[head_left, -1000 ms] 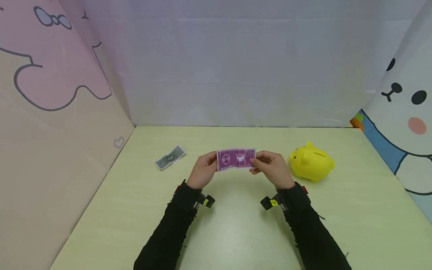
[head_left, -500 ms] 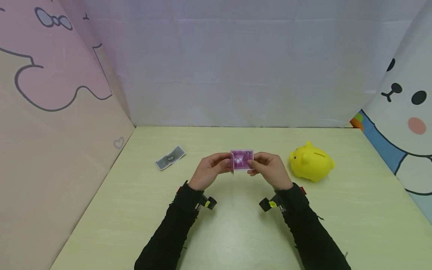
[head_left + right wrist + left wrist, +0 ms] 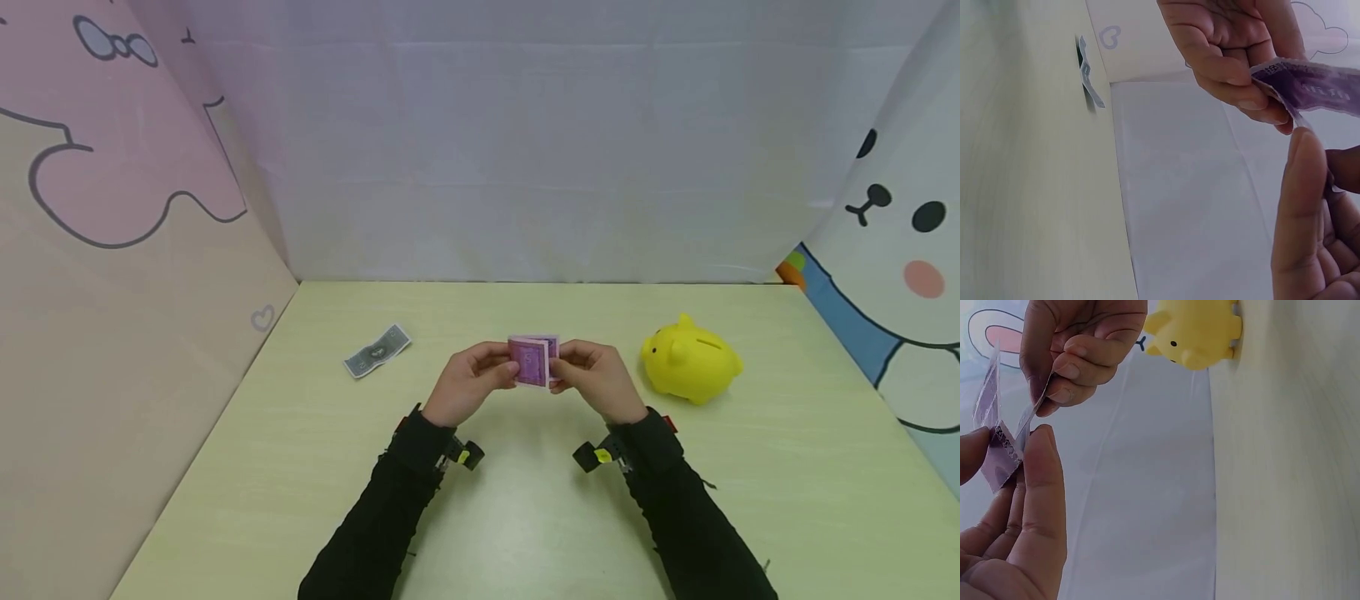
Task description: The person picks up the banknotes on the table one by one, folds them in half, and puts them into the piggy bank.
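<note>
A purple banknote (image 3: 530,362), bent over on itself at its left side, is held up above the table between both hands. My left hand (image 3: 471,383) pinches the folded left part with thumb and fingers. At the other end, my right hand (image 3: 603,379) pinches the banknote's right edge. In the left wrist view the banknote (image 3: 1004,450) shows a sharp fold, its two halves standing apart like a V. The right wrist view shows the printed inner face of the banknote (image 3: 1316,87).
A yellow piggy bank (image 3: 692,360) with a slot on its back stands on the table (image 3: 525,517), right of my right hand. A grey-green banknote (image 3: 377,351) lies creased at the left. White sheeting (image 3: 525,150) rises behind the table.
The purple banknote was spread flat between the hands. My left hand has moved right, and the left part is now folded over in front of the rest.
</note>
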`<state>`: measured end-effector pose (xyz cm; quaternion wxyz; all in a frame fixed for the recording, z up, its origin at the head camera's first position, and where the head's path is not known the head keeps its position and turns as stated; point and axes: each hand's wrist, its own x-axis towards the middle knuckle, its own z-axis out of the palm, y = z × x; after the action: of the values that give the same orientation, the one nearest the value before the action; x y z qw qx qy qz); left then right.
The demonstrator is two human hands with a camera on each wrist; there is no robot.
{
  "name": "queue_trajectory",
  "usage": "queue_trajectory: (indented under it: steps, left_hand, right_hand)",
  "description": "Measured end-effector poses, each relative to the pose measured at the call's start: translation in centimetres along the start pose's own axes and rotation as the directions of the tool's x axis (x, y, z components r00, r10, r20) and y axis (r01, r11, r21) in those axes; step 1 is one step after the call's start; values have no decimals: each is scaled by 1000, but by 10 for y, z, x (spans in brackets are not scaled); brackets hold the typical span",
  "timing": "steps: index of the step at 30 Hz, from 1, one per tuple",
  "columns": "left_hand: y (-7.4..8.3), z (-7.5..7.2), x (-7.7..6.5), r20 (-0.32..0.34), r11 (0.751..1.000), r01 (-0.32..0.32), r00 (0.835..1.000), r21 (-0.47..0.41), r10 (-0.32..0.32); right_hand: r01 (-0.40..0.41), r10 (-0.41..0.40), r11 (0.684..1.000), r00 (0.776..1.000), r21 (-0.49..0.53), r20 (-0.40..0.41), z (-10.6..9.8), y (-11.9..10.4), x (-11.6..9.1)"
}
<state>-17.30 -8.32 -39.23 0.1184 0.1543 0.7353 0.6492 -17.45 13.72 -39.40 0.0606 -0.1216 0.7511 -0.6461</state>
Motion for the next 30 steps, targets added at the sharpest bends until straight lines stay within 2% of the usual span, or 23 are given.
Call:
queue_trajectory:
  steps: [4, 15, 23, 30]
  left_hand:
    - [-1, 1, 1, -3, 999, -10, 1000, -31, 10]
    - [0, 2, 1, -24, 999, -10, 1000, -32, 9]
    - [1, 1, 1, -31, 1000, 2, 1000, -24, -3]
    - [3, 1, 0, -43, 1000, -11, 999, -7, 10]
  right_hand:
    - [13, -13, 1000, 1000, -3, 15, 1, 0, 0]
    - [3, -4, 1000, 998, 17, 58, 2, 2, 0]
    - [13, -14, 1000, 998, 22, 53, -2, 1, -1]
    - [7, -10, 997, 999, 73, 33, -2, -3, -2]
